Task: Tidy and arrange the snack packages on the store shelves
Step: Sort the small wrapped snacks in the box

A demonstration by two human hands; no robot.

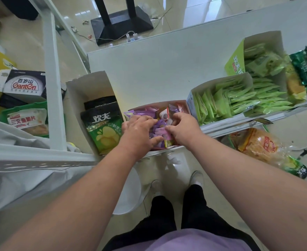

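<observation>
While both hands are digging into the box of purple snack packets (pixel 150 113) on the white shelf (pixel 158 75), the job right now looks like getting the little packets to sit neat. The left hand (pixel 139 130) is lying mostly flat on the pile, fingers nearly straight and pressing down, with the thumb tucked against the packets near the front. The right hand (pixel 182 128) is curling its fingers and thumb around a pink and purple packet (pixel 164 132) in the middle of the box. I think the best way is going slow: the left hand is keeping the pile from popping up while the right hand is turning one packet at a time so they are all facing the same way. The packets look slippery and crinkly, so pulling fast could be spilling them over the low front edge onto the floor. Just beside the box on the left, a green and black chip bag (pixel 103 130) is standing in a white carton (pixel 87 89). On the right, a box of light green packets (pixel 239 98) is sitting very close, so there is little room for elbows. Down below, an orange chip bag (pixel 256 144) is lying on a lower shelf.
</observation>
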